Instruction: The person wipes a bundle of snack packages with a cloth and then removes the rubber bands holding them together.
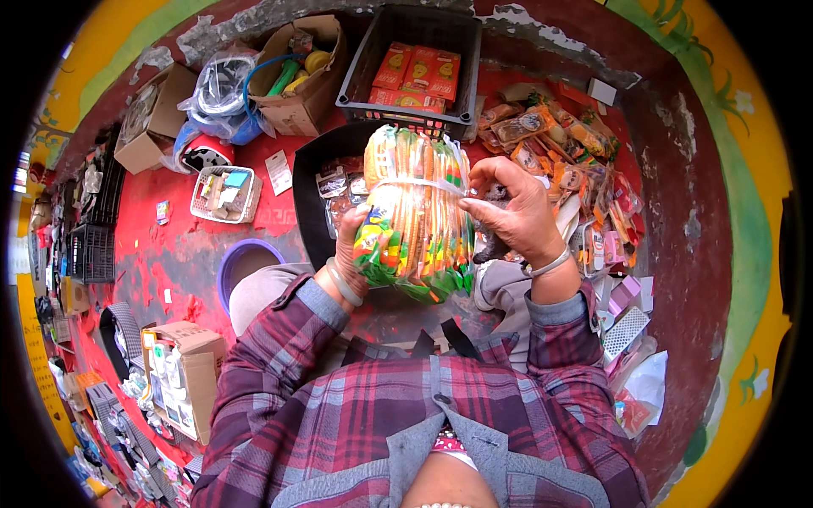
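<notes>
A bundle of flat plastic packets, green, orange and clear, stands in front of me above my lap. A white plastic strip is tied round its middle. My left hand clasps the bundle's left side, thumb up along it. At the right side, the thumb and forefinger of my right hand come together at the strip's end, pinching it. What the packets hold cannot be made out. A dark grey crumpled thing shows behind my right fingers.
Behind the bundle sits a black tub with small packets inside. Farther back are a black crate of red boxes and a cardboard box. Orange packets pile up at the right. A white basket and purple basin stand left.
</notes>
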Tool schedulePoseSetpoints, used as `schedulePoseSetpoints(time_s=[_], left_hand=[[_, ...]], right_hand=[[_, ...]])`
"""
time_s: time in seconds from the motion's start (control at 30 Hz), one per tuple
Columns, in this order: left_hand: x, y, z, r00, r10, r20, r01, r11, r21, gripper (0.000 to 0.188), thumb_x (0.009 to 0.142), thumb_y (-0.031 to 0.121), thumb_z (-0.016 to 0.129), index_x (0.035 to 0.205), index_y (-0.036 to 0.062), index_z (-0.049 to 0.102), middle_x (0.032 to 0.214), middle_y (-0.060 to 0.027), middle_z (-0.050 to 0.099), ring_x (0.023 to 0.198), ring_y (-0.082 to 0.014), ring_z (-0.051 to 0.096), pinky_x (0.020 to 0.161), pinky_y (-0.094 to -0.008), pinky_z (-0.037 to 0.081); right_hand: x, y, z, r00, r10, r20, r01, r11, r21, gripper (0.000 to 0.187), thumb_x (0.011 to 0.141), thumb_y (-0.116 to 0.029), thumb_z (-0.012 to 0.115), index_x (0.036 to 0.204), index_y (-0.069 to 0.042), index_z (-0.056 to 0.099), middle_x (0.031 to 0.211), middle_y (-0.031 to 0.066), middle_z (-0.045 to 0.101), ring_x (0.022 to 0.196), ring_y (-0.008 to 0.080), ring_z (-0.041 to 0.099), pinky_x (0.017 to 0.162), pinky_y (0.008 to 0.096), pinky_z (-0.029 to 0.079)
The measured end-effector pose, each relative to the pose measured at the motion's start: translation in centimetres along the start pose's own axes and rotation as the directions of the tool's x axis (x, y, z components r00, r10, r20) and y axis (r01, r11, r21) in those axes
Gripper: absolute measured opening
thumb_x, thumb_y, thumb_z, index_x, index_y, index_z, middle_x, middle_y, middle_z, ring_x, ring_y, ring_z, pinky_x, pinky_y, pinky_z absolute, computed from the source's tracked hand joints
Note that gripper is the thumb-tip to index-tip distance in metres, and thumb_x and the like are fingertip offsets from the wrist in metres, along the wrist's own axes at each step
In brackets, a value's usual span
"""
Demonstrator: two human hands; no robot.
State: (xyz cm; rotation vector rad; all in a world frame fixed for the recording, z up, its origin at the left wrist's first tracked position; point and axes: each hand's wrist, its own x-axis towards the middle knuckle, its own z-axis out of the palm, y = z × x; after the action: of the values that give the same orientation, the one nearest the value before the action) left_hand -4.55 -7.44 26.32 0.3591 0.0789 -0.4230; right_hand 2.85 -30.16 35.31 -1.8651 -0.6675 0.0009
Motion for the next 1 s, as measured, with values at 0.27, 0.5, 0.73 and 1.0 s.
schedulePoseSetpoints(time_s=[0.27,0.5,0.73,1.0], left_hand=[[-0.3,0.3,1.8,0.994,-0.033,-0.109,0.038,0.998,0.043,0.068,0.078,0.033,0.065,0.134,0.0005,0.043,0.123,-0.0169,0.058,0.109,-0.0283,0.061,0.095,-0.0412,0.051],[-0.1,0.5,0.1,1.000,-0.009,-0.017,0.008,0.998,-0.058,0.072,0.080,0.039,0.062,0.138,0.0031,0.040,0.133,-0.0197,0.050,0.119,-0.0330,0.053,0.102,-0.0478,0.042],[-0.2,0.7,0.9,0.994,-0.079,0.074,0.078,0.997,0.018,0.078,0.082,0.040,0.061,0.145,0.0039,0.031,0.142,-0.0201,0.043,0.128,-0.0344,0.046,0.108,-0.0500,0.035],[2.1,2.0,1.5,0.981,0.091,-0.174,0.024,0.823,0.568,0.067,0.088,0.023,0.063,0.142,-0.0015,0.032,0.135,-0.0138,0.048,0.121,-0.0213,0.050,0.103,-0.0352,0.039]], right_hand=[[-0.1,0.9,0.5,0.997,-0.075,-0.003,0.075,0.994,-0.081,0.012,0.077,-0.003,0.067,0.089,-0.002,0.064,0.083,0.0087,0.061,0.072,0.0201,0.061,0.065,0.0285,0.048],[0.0,0.3,-0.2,0.983,0.124,0.133,-0.177,0.825,0.536,0.008,0.083,0.001,0.061,0.091,-0.001,0.060,0.091,0.0051,0.065,0.079,0.0104,0.059,0.073,0.0243,0.048],[-0.2,-0.3,-1.3,0.956,0.187,0.226,-0.292,0.664,0.688,0.009,0.089,-0.005,0.060,0.095,-0.001,0.056,0.083,0.0056,0.062,0.074,0.0113,0.057,0.070,0.0234,0.047],[-0.2,0.9,-0.4,0.956,0.227,0.184,-0.292,0.718,0.632,0.010,0.092,-0.009,0.060,0.095,-0.001,0.057,0.080,0.0028,0.059,0.075,0.0095,0.056,0.070,0.0221,0.045]])
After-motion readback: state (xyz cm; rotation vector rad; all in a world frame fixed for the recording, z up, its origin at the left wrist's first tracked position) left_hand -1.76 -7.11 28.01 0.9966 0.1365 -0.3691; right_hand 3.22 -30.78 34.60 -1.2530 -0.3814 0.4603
